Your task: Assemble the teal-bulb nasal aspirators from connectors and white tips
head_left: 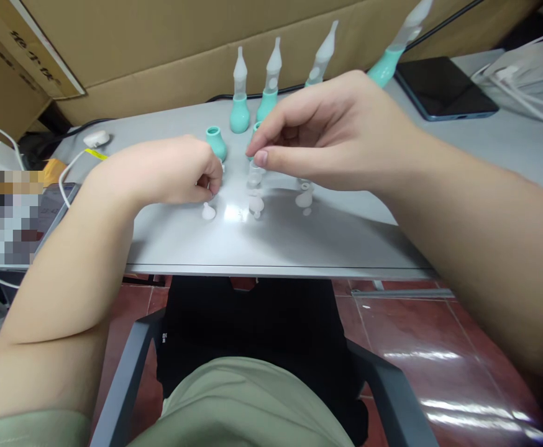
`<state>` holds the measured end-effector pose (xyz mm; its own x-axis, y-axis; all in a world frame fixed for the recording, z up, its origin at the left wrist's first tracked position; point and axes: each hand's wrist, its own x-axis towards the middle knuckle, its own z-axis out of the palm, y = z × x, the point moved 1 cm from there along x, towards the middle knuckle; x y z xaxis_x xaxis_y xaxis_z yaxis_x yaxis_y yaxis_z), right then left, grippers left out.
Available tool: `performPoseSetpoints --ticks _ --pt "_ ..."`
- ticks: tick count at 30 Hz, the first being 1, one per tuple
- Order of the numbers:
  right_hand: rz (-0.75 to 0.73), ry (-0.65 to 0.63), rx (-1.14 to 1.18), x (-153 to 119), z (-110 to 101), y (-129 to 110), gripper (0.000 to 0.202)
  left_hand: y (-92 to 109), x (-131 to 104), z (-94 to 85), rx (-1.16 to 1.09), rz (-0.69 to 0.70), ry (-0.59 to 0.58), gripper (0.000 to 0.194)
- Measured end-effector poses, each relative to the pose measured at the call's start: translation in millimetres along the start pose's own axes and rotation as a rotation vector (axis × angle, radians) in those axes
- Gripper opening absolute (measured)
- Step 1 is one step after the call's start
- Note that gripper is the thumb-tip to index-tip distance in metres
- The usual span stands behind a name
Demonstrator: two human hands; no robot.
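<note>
My left hand (190, 171) rests low over the table, fingers curled closed. A bit of clear plastic shows beside its fingertips, but what they hold is hidden. Behind it stands an open-topped teal squeeze bulb (215, 144). My right hand (332, 133) has thumb and index finger pinched together; I cannot make out anything between them. It partly covers a second teal bulb (256, 126). Just below those fingertips is a clear plastic tube piece (254, 176). Nearer me lie small whitish nozzle tips: a left one (209, 212), a middle one (256, 205) and a right one (304, 197).
Several assembled teal bulb aspirators (239, 115) stand along the back by the cardboard (159, 49). A dark phone (446, 87) lies back right; another device (54, 217) and white cables are at left. The grey table's front edge (276, 271) faces me.
</note>
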<state>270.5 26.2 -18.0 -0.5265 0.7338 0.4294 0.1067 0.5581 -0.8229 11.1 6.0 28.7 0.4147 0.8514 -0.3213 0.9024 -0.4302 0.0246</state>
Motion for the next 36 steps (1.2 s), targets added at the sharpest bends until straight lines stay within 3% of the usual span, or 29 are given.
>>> performPoseSetpoints --ticks 8,14,17,22,24,25,28,29,31,35,36 --pt "-0.001 -0.009 0.019 0 0 0 0.034 -1 -7 -1.9 -0.028 0.074 0.038 0.009" --pt "-0.043 0.053 0.054 1 4 1 0.034 -6 -17 -0.4 -0.29 0.303 0.516 0.009" --pt "-0.02 0.092 0.1 0 8 -4 0.034 -13 -6 7.5 -0.422 0.358 0.664 0.021" --pt "0.079 0.097 0.187 0 15 -14 0.041 -19 23 29.2 -0.495 0.433 0.773 0.035" --pt "0.127 0.098 0.232 1 17 -16 0.047 -13 23 33.4 -0.446 0.483 0.878 0.033" --pt "0.145 0.103 0.265 2 18 -17 0.049 -9 20 33.6 -0.418 0.485 0.983 0.03" --pt "0.166 0.119 0.376 4 19 -15 0.051 5 6 30.9 -0.362 0.396 1.047 0.023" --pt "0.169 0.123 0.404 4 18 -14 0.05 8 4 29.7 -0.355 0.366 0.97 0.021" --pt "0.165 0.138 0.426 4 18 -11 0.046 9 2 26.3 -0.357 0.345 1.0 0.024" --pt "0.153 0.19 0.376 2 17 -8 0.039 -5 8 19.3 -0.344 0.531 0.972 0.034" --pt "0.145 0.197 0.365 2 17 -8 0.038 -10 8 16.9 -0.369 0.548 1.015 0.036"
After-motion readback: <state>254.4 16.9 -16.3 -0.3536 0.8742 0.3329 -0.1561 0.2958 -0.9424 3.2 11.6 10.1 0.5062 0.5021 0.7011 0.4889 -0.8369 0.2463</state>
